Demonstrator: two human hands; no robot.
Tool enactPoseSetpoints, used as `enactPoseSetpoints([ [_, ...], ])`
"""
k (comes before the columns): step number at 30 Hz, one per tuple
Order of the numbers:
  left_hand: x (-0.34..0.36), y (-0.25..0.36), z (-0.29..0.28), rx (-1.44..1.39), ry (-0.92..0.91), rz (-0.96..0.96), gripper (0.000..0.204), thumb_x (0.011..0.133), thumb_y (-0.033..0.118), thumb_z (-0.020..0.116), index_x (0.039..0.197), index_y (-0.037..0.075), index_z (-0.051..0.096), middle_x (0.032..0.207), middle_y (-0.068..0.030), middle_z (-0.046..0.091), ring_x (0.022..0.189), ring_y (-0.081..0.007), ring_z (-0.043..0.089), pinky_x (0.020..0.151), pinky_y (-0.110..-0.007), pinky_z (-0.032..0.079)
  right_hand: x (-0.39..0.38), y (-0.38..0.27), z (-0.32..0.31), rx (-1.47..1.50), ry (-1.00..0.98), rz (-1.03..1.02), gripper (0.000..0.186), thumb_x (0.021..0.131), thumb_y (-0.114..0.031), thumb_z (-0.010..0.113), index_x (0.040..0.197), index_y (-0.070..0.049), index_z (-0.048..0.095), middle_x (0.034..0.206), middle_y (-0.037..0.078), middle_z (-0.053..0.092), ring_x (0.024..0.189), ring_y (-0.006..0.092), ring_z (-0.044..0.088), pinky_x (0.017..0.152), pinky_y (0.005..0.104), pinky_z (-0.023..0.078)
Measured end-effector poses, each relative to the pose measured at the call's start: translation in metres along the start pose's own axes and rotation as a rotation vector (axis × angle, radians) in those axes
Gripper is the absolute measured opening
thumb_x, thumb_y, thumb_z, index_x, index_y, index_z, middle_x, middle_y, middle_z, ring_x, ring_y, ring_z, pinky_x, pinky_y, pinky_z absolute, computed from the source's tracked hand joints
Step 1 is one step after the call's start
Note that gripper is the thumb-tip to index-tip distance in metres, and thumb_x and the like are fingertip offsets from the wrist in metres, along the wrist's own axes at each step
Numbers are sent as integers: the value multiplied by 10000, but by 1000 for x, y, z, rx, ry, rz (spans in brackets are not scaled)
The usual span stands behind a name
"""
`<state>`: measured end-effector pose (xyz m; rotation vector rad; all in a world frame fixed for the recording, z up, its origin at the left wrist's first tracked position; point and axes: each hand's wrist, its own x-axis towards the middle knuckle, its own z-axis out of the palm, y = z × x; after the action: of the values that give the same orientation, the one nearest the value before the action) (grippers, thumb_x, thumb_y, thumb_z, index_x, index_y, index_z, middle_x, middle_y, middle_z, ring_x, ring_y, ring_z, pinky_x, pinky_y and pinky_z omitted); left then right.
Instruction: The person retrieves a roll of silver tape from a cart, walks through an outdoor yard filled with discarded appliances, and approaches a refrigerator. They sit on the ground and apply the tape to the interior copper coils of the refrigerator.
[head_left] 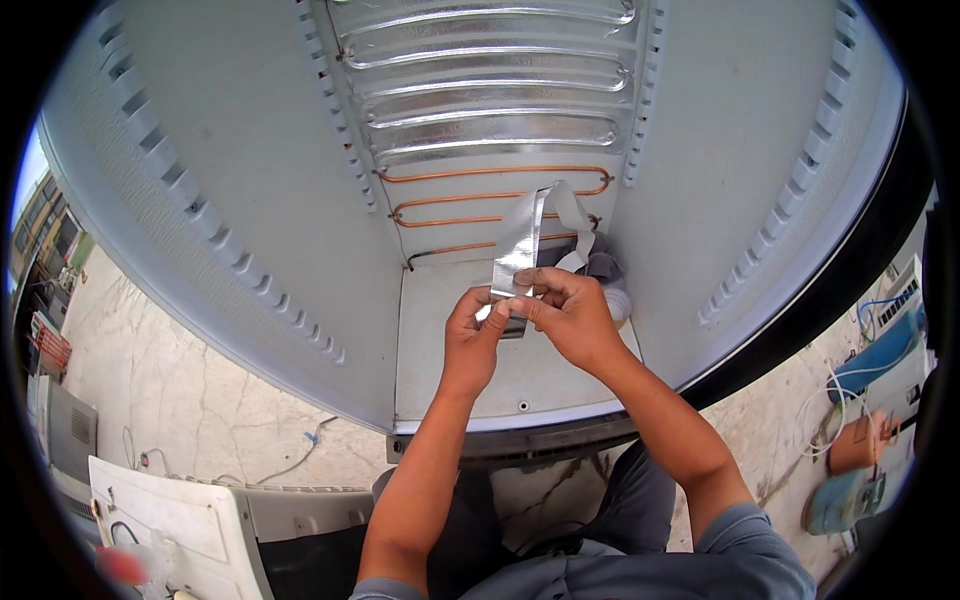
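Head view: both hands pinch a foil tape strip inside an open fridge shell.

Left hand and right hand grip the tape at its lower end, before copper tubing and a ribbed foil panel. A grey cloth lies partly hidden behind the right hand.

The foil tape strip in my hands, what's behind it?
Behind the foil tape strip run bare copper tubes on the cabinet's back wall; a grey cloth sits right. The tubes' covered stretch is hidden.

Silver foil tape strip, shiny, upright, top curling over, pinched at bottom.
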<state>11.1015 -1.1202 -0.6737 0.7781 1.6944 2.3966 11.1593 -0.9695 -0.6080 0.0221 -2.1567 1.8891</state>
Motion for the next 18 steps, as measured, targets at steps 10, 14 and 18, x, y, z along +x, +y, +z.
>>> enactPoseSetpoints([
  [10, -2, 12, 9, 54, 5, 35, 203, 979, 106, 643, 1169, 47, 600, 1034, -7, 661, 926, -74, 587, 825, -255, 486, -2, 4, 1, -300, 122, -266, 246, 822, -30, 790, 1050, 39, 727, 844, 56, 623, 686, 101, 575, 616, 258, 470],
  [14, -4, 10, 2, 60, 5, -39, 258, 936, 39, 661, 1179, 35, 575, 1016, -17, 663, 871, -73, 605, 756, -241, 498, -5, 1, 2, -443, 120, -348, 194, 816, -37, 766, 1002, 14, 741, 938, 101, 636, 799, 199, 619, 673, 320, 492],
  [18, -4, 15, 3, 106, 7, -95, 405, 892, 100, 733, 1230, 18, 525, 1086, -82, 653, 967, -122, 618, 793, -268, 509, -1, 7, -1, -648, 221, -566, 149, 824, -33, 746, 960, 23, 719, 1106, 120, 640, 988, 253, 628, 752, 343, 508],
])
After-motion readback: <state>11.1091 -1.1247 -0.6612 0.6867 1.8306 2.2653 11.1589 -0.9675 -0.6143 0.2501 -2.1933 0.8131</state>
